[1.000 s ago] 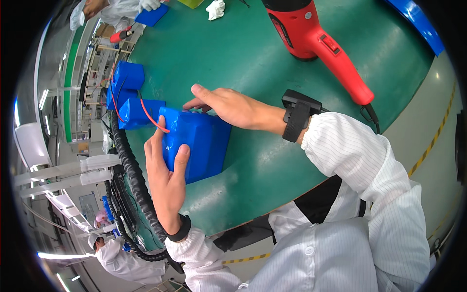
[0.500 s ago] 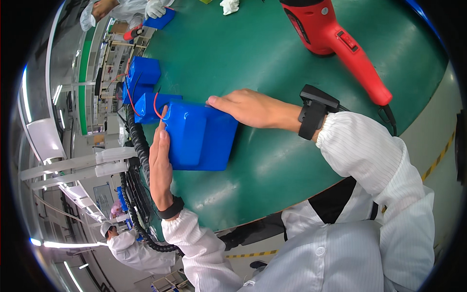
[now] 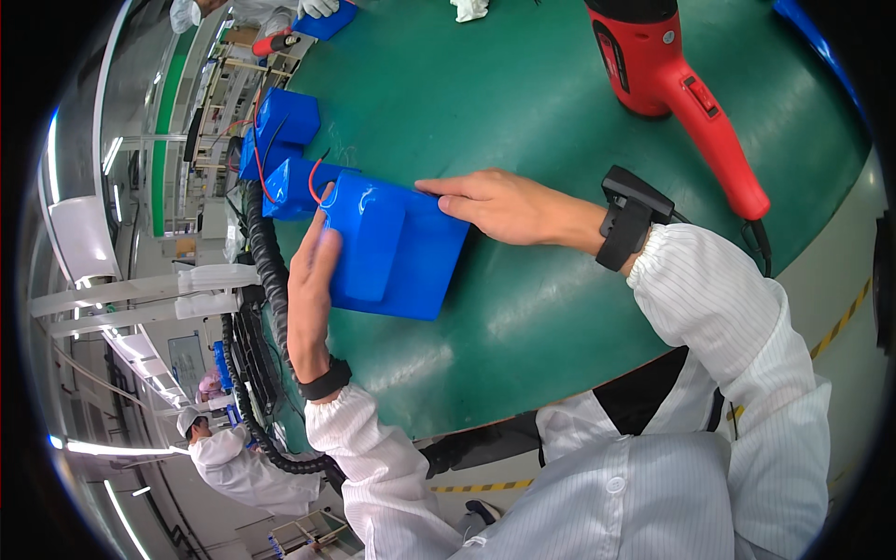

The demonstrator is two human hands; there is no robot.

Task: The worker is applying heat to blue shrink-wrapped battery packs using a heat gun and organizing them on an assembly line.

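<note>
A box-shaped pack in shiny blue wrap, which looks like a battery pack (image 3: pixel 411 257), is between my two hands over the green table. A red wire loops out at its upper left corner. My left hand (image 3: pixel 313 271) lies along its left side, thumb against the blue face and fingertips near the wire. At the upper right edge my right hand (image 3: pixel 509 207) presses with straight fingers; part of them is hidden behind the pack. The pack is held between both hands. Whether its underside rests on the table cannot be seen.
Several more blue packs (image 3: pixel 287 121) with wires stand at the table's left edge, by a black corrugated hose (image 3: pixel 266 252). A red heat gun (image 3: pixel 686 103) lies at the right on the green table (image 3: pixel 523 355). A co-worker's gloved hand (image 3: pixel 317 7) touches another pack at the far left.
The pack has tilted slightly clockwise between my hands. My right hand's fingers have straightened along its upper edge. The whole view has shifted a little.
</note>
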